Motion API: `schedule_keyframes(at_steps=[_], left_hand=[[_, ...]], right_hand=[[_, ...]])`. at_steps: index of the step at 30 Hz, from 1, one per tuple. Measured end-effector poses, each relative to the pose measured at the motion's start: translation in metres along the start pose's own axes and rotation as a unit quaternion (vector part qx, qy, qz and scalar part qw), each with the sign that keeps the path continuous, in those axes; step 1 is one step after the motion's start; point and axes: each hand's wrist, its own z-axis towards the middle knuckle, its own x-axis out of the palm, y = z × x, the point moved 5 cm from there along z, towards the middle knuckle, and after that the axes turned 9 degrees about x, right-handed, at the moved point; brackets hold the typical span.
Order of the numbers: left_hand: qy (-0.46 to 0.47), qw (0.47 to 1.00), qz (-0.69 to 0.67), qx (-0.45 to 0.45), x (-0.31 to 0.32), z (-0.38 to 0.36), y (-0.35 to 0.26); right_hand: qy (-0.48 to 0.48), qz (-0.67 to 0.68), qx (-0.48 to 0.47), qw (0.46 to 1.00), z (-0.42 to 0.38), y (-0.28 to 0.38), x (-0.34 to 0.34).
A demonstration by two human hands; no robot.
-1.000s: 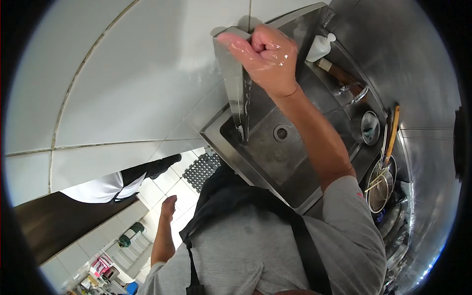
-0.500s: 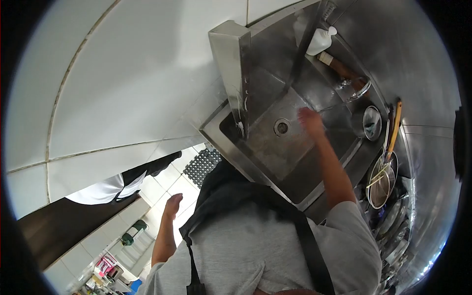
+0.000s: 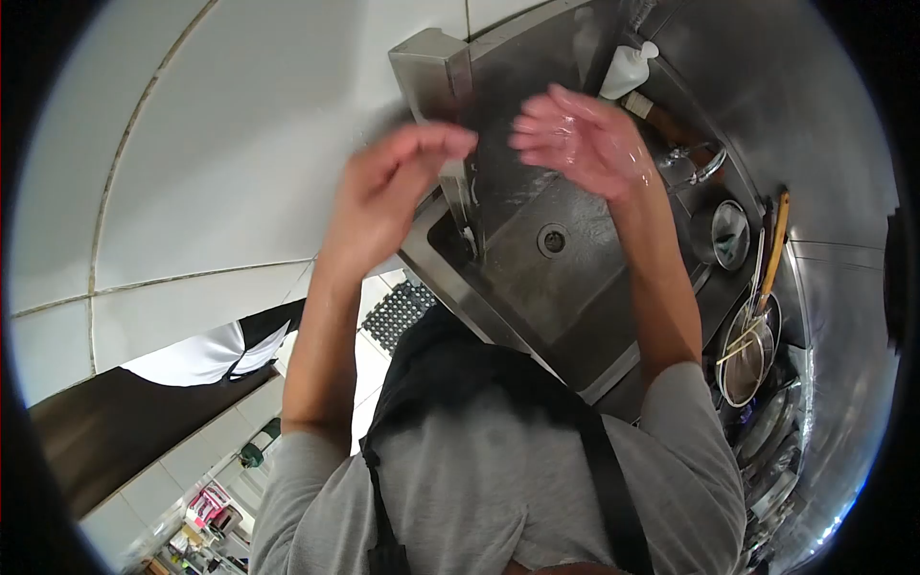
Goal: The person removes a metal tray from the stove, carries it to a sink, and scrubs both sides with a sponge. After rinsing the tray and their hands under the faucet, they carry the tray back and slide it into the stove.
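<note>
Sink point(image 3: 541, 297) beneath right hand point(image 3: 599, 149), open, wet; left hand point(image 3: 379, 206) loosely open, empty; both best held over it against drips.

- no readable text, brand, number or sign anywhere
- pink-and-white pack point(image 3: 206, 507), lower left: printing too small to read
- pale band point(image 3: 636, 103) on brown object point(image 3: 670, 127) by the sink: can't make out any lettering
- white bottle point(image 3: 628, 71) just beside it: nothing legible
</note>
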Motion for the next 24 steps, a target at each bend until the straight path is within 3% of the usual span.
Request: schedule_keyframes(at_steps=[2, 6, 8, 9, 10, 11, 12, 14, 15, 16, 17, 18, 20, 22, 24], left_hand=[[-0.012, 0.999, -0.029, -0.009, -0.002, 0.022, 0.002], [-0.009, 0.998, 0.043, -0.055, -0.003, 0.009, 0.044], [0.028, 0.991, 0.105, -0.073, 0.005, -0.016, 0.101], [0.054, 0.987, 0.135, -0.071, 0.014, -0.033, 0.134], [0.117, 0.969, 0.164, -0.141, 0.026, -0.054, 0.179], [0.18, 0.942, 0.192, -0.207, 0.037, -0.075, 0.222], [0.182, 0.944, 0.203, -0.188, 0.042, -0.093, 0.25], [0.188, 0.945, 0.223, -0.149, 0.051, -0.117, 0.285], [0.198, 0.946, 0.184, -0.176, 0.05, -0.112, 0.277], [0.208, 0.945, 0.143, -0.208, 0.043, -0.099, 0.253], [0.215, 0.942, 0.103, -0.236, 0.035, -0.085, 0.228], [0.195, 0.949, 0.093, -0.228, 0.026, -0.072, 0.205], [0.163, 0.962, 0.067, -0.209, 0.007, -0.054, 0.166], [0.138, 0.972, 0.036, -0.185, -0.006, -0.042, 0.14], [0.112, 0.957, -0.002, -0.268, -0.011, -0.046, 0.142]], right_hand=[[0.077, -0.145, -0.048, 0.985, 0.0, 0.013, 0.054], [0.042, -0.418, -0.086, 0.904, 0.024, 0.005, 0.046], [0.084, -0.509, -0.071, 0.854, 0.04, -0.039, 0.012], [0.074, -0.614, -0.051, 0.784, 0.054, -0.071, -0.014], [0.064, -0.709, -0.031, 0.702, 0.071, -0.107, -0.044], [0.061, -0.724, -0.002, 0.687, 0.084, -0.151, -0.08], [0.058, -0.738, 0.026, 0.672, 0.091, -0.193, -0.116], [-0.018, -0.765, -0.044, 0.642, 0.089, -0.229, -0.188], [-0.053, -0.774, -0.074, 0.626, 0.073, -0.234, -0.219], [-0.06, -0.565, -0.019, 0.823, 0.048, -0.218, -0.25], [-0.126, -0.37, 0.037, 0.92, 0.031, -0.194, -0.274], [-0.204, -0.142, 0.049, 0.967, 0.01, -0.17, -0.295], [-0.283, 0.169, -0.063, 0.942, -0.022, -0.133, -0.349], [-0.18, 0.264, -0.156, 0.935, -0.042, -0.09, -0.356], [-0.157, 0.257, -0.153, 0.941, -0.04, -0.075, -0.349]])
